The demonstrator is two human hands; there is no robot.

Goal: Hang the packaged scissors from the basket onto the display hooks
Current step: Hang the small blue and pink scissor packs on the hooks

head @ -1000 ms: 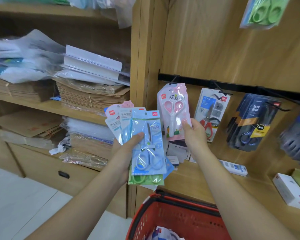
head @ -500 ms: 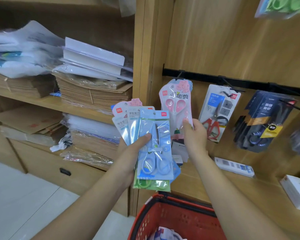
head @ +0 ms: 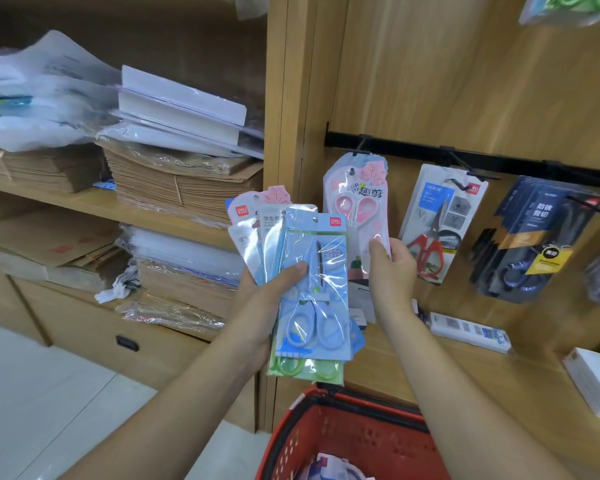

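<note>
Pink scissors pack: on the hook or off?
On. The hook tip shows through the hang hole of the pink scissors pack; the right hand pinches its lower edge.

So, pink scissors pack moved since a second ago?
Yes, slightly: pink scissors pack has dropped a little below the black rail, right hand with it.
</note>
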